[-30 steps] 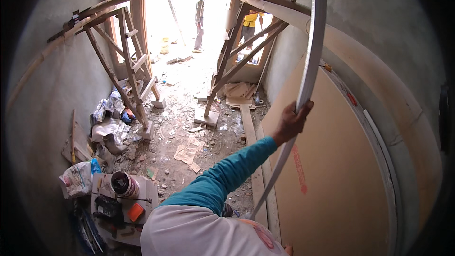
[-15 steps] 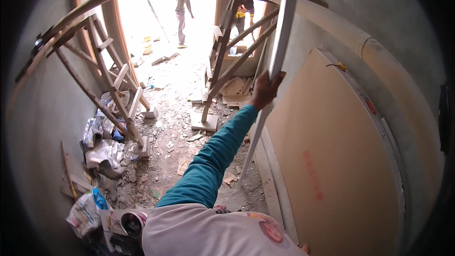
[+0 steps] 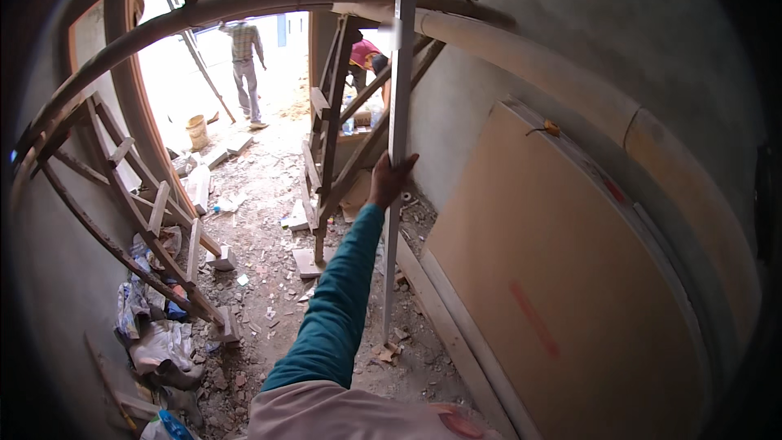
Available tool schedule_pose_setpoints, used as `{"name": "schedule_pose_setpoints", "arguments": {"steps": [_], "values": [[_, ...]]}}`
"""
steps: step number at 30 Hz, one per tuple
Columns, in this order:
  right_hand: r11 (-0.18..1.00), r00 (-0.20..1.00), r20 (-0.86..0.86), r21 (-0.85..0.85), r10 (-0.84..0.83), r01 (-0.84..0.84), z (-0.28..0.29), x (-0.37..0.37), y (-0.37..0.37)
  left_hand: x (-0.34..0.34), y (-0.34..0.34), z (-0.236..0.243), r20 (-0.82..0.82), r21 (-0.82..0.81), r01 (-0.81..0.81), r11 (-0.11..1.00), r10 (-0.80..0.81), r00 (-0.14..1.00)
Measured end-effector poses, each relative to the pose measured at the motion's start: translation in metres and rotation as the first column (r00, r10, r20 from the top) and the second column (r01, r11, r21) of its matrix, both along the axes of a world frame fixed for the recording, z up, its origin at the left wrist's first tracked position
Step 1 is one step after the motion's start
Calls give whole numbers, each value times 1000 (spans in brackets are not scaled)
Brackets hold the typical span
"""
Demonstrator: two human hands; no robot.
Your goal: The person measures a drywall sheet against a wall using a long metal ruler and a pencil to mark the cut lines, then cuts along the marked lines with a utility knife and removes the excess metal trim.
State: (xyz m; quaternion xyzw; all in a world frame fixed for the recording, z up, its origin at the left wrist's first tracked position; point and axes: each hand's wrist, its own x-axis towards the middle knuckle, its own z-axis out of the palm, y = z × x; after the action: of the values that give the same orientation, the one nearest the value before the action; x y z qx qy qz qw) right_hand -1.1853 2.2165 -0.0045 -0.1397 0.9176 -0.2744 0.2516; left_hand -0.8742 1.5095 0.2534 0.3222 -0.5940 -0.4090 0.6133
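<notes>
Upright now: long pale strip [image 3: 398,114], foot on rubble floor [image 3: 269,277] just beside tan board [image 3: 554,277] leaning on wall. Right hand [image 3: 389,181] clasped around strip at mid-height, teal sleeve outstretched. Left hand out of sight. Risk, judged: single mid-height hold, loose debris underfoot; foot could skid, top could swing into wooden scaffold [image 3: 330,147] beside board.

Long teal sleeve on the outstretched arm, pale pinkish-white garment at the shoulder.
</notes>
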Motion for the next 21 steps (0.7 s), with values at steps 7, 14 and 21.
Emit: {"name": "schedule_pose_setpoints", "arguments": {"steps": [7,14,21], "values": [[959,954,106,18,-282,282,-17,-17,52,-25,-113,-53,370,-296,29,955,87,925],[630,547,363,164,-754,759,-85,45,171,-30,-136,-96,517,-238,-166,957,270,813],[670,670,-13,-28,-742,742,-124,65,200,-25,-197,-158,652,67,-48,997,-7,758]]}}
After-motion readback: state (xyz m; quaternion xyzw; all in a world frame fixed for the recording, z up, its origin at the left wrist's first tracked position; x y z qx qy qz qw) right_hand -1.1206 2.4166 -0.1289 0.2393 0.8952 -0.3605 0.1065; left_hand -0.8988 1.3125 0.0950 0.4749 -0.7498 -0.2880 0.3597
